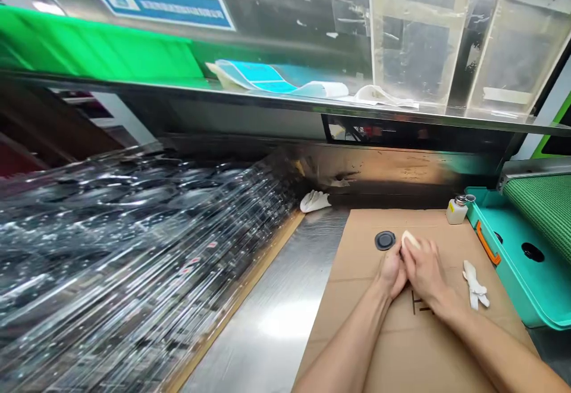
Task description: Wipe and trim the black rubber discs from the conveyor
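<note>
My right hand (423,269) is closed over a small cream-white pad (409,239) on the brown cardboard sheet (357,256), with the pad's top edge showing past my fingers. My left hand (391,274) presses in beside it, and its fingertips are hidden behind my right hand. A round black rubber-like disc (385,240) lies just beyond my left hand, apart from it. A crumpled white cloth (475,286) lies to the right of my right hand.
A small white bottle with a metal cap (457,210) stands at the cardboard's far edge. A teal bin (526,268) is on the right. A stack of clear plastic sheets (134,250) fills the left, past a steel tabletop (272,316). A white glove (314,201) lies at the far side.
</note>
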The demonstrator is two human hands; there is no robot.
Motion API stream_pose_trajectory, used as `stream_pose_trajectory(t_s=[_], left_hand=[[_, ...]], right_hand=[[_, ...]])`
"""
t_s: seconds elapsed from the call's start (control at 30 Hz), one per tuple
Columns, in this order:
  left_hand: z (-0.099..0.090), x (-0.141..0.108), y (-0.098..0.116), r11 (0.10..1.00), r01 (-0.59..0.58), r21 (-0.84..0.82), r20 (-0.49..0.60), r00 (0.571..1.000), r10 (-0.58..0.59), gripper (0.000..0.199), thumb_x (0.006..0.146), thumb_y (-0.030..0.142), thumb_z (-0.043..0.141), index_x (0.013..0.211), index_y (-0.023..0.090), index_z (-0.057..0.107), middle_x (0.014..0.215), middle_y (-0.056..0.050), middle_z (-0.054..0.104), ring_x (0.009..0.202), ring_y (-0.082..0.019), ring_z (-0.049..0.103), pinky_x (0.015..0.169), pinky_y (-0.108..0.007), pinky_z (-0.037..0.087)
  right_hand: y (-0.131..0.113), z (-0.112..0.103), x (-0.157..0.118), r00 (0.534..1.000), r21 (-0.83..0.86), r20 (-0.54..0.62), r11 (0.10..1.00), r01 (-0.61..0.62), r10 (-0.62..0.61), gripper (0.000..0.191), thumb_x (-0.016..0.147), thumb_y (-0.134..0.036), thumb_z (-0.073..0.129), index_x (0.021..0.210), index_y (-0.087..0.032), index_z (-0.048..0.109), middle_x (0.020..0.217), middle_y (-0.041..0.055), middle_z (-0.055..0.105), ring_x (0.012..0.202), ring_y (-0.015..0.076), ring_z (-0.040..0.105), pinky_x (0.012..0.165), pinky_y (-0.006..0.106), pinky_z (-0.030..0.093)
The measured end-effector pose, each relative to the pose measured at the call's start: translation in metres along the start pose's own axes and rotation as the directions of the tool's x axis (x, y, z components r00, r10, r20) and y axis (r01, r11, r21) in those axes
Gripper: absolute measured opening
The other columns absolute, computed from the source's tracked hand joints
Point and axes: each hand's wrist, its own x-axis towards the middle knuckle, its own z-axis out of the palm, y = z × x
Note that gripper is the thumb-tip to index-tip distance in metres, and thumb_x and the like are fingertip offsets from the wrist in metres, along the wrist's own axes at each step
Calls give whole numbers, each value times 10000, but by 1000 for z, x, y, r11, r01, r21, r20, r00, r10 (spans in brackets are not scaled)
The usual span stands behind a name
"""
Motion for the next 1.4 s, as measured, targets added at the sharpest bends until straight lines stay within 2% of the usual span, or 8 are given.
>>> stream_pose_trajectory(t_s=[0.2,0.33,0.53,0.73,1.0,1.1,1.23,1.4], left_hand=[[-2,4,10,996,-64,62,-8,998,64,272,983,272,461,938,118,681,1072,-150,727,1063,-231,680,1011,-356,509],[-2,5,12,996,-5,88,-11,1000,6,281,982,297,468,980,109,678,1074,-166,722,1021,-247,694,948,-393,544],[-1,6,9,986,-26,164,-13,1000,29,279,981,309,496,1039,87,655,997,-164,727,931,-245,708,860,-421,578],[-1,0,7,977,-40,211,-17,999,45,360,962,418,530,1089,109,666,987,-137,728,970,-246,701,903,-391,560],[-6,-3,0,970,-14,244,33,999,6,324,968,344,519,1051,88,698,1056,-164,731,1056,-275,686,988,-409,515],[-7,-4,1,972,11,237,0,1000,-11,329,973,352,506,1013,90,701,1049,-168,735,1053,-276,689,981,-425,526],[-5,-4,-2,964,-43,261,-4,999,45,313,990,314,476,953,94,696,1024,-155,745,1042,-263,693,977,-436,539],[-4,-6,-6,973,-3,232,-11,1000,5,376,1013,334,415,984,94,704,1033,-156,748,1054,-255,691,995,-423,540]], right_hand=[[-9,5,-9,999,-63,-46,998,21,-24,347,1002,-231,406,1239,-174,653,1193,149,601,986,249,494,881,390,451],[-1,5,-10,994,-58,34,993,103,-101,360,997,-233,416,1296,-193,613,1260,148,572,990,251,505,868,398,467],[38,-13,5,979,120,-112,980,-159,173,440,928,-287,548,1349,-161,531,1204,150,569,1101,263,549,958,413,478],[31,-32,1,944,347,295,904,-252,150,426,815,-303,693,1229,-239,618,1147,63,681,1037,224,643,905,332,501],[33,-15,5,911,514,375,779,-358,171,261,908,-353,559,1049,-186,702,987,27,733,859,170,670,779,265,507],[35,-23,4,887,429,442,838,-338,131,205,890,-329,594,994,-207,721,971,15,735,861,167,665,762,246,483],[22,-33,4,902,74,279,929,-362,329,296,985,-382,467,1178,-249,647,1056,57,726,931,211,668,769,281,457],[2,-22,9,901,-223,288,938,-266,325,367,1043,-448,324,1278,-264,536,1005,81,725,848,229,684,713,295,433]])
